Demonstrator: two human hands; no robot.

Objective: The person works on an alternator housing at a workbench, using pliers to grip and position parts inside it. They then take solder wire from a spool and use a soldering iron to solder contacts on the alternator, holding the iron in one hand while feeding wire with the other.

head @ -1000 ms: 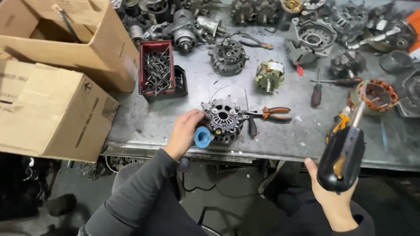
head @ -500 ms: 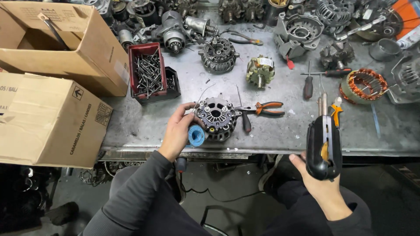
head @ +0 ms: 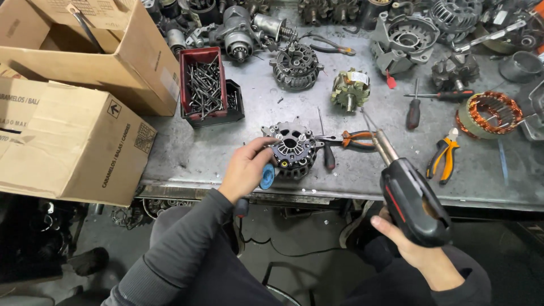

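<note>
While the left hand point(head: 247, 168) curls its fingers over the near-left rim of a black alternator point(head: 293, 149) at the front edge of the metal workbench point(head: 226, 153), a blue round piece point(head: 267, 176) shows just beside its thumb. Gripped in the closed right hand point(head: 416, 252), below the bench edge, a black soldering gun point(head: 409, 199) points its metal tip up toward the orange-handled pliers point(head: 354, 139) that lie just right of the alternator. A dark screwdriver point(head: 327, 153) rests between alternator and pliers. Farther back sit a red tray of bolts point(head: 202, 85) and cardboard boxes point(head: 79, 141) to the left.
</note>
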